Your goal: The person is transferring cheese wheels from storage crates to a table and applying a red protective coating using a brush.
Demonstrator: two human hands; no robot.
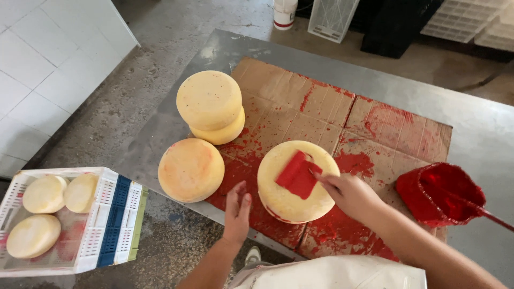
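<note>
Head view looks down on a steel table [482,134] with flattened cardboard [300,107] on it, the cardboard smeared and spattered with red coating. On the near part of the cardboard sits a pale yellow cheese wheel [284,200], and on its top lies a red sponge [297,174] (or a soaked cloth pad; it cannot be told which). The right hand [350,195] reaches in from the right with its fingers closed on the sponge's right edge, pressing it to the top of the wheel, where a red patch shows around it. The left hand [237,211] is open and holds nothing, fingers loosely extended and pointing away from the person, hovering just left of the wheel over the red-stained cardboard; whether it touches the wheel's side cannot be told. To the right of the wheel, past the right forearm, stands a red-coated pan [441,194] with its handle running off to the right. Left of the wheel, at the table's near edge, rests an orange-tinted wheel [190,169], and behind it a stack of two uncoated wheels [210,104]. Off the table to the left, a white plastic crate [104,225] holds three more pale wheels. A white apron [332,274] shows at the bottom edge.
</note>
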